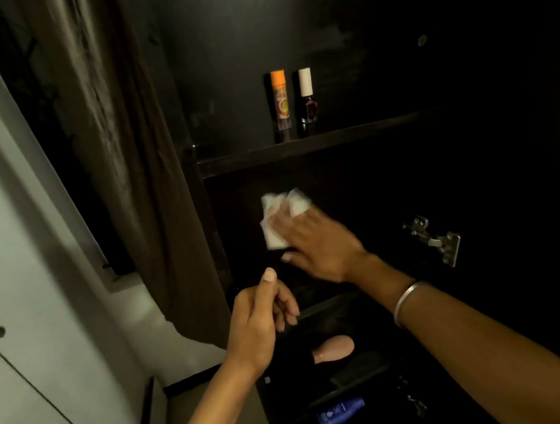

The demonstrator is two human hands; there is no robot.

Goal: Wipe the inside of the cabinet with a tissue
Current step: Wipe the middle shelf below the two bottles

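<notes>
Pressing flat against the back wall of the dark wooden cabinet (339, 28), the right hand (312, 239) held a crumpled white tissue (275, 226) under straight, spread fingers, an open grip with nothing curled round the paper. The tissue's long axis ran roughly up and down, its upper end beside the fingertips and its lower end beside the thumb. A thin silver bangle (406, 298) circled the right wrist. Below and left of that grip, the left hand (260, 323) hung in front of the cabinet, fingers loosely curled, holding nothing. Above the grip, a dark shelf (316, 145) carried an orange-capped clear tube (280, 100) and a white-capped dark bottle (307, 96), standing upright side by side. Right of the grip sat a metal hinge (435, 239). Below lay a pink rounded object (332, 347) and a blue bottle (342, 412). A brown curtain (123, 158) hung further left.
</notes>
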